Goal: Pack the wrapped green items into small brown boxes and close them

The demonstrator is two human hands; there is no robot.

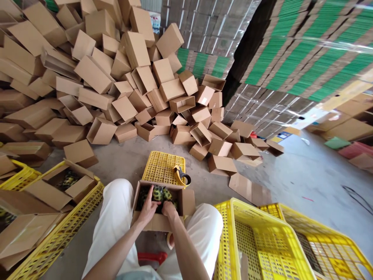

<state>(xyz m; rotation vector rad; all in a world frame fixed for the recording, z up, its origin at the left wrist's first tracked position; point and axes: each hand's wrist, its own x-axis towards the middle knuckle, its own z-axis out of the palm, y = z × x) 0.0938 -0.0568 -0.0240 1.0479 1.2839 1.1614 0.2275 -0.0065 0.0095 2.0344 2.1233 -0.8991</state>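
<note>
Head view: green, black-spotted bundles [157, 193] in a brown box [156, 224]; left hand [148, 209] spread, can't tell what right hand [169, 209] holds.

Loose white trousers [115, 217], pale greyish top [138, 275], bare forearms [119, 247], ungloved hands [148, 209]

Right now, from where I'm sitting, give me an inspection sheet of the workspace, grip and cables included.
Surface: yellow crate ahead on the gray floor, bearing a tape dispenser; what bears the box is hidden.
Job's things: open box between the knees, green-and-dark contents inside.
Clutter: heap of boxes ahead; flat cardboard on the floor.
Grip: left hand over the contents, fingers apart; right hand among them, fingers curled, hold unclear.
Cables: dark cord or strap, far right.
Surroundings: side crates left and right; strapped stacks beyond the heap.
</note>
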